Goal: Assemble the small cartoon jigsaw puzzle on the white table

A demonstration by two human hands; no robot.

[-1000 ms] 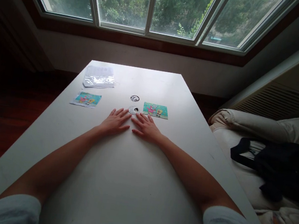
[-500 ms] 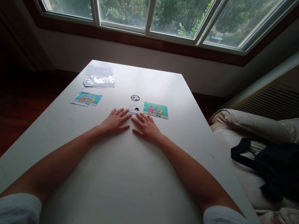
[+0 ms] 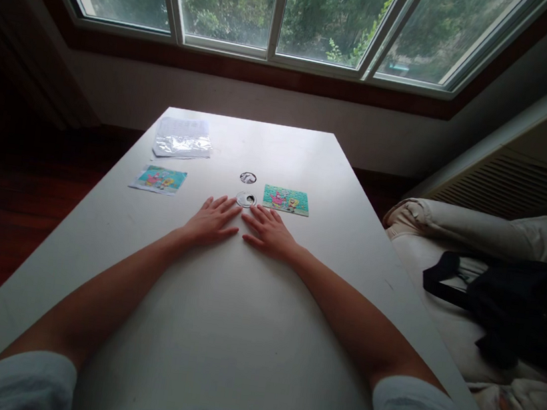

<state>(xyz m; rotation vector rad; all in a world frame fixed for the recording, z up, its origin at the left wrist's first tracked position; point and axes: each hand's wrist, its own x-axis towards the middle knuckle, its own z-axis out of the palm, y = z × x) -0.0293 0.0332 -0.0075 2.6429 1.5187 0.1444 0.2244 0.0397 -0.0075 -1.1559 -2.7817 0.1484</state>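
Note:
My left hand [image 3: 212,220] lies flat on the white table [image 3: 215,345], fingers spread and holding nothing. Beside it my right hand [image 3: 270,231] rests palm down in the same way, empty. Just past the fingertips sits a round silver-rimmed disc [image 3: 245,199] with a dark spot. Farther back is a round dark-rimmed opening or disc [image 3: 247,178] with something pale in it. A turquoise cartoon picture [image 3: 287,200] with fine piece-like lines, looking like a small jigsaw puzzle, lies beyond my right hand. To the left is a similar cartoon picture on paper [image 3: 160,179].
Papers and a clear plastic sleeve [image 3: 183,139] lie at the table's far left. A window [image 3: 273,16] spans the wall beyond. On the right, a pale sofa [image 3: 453,218] carries a black bag or cloth [image 3: 526,312].
Both hands stay still on the table, and the things around them keep their places. Only the camera's view has shifted very slightly.

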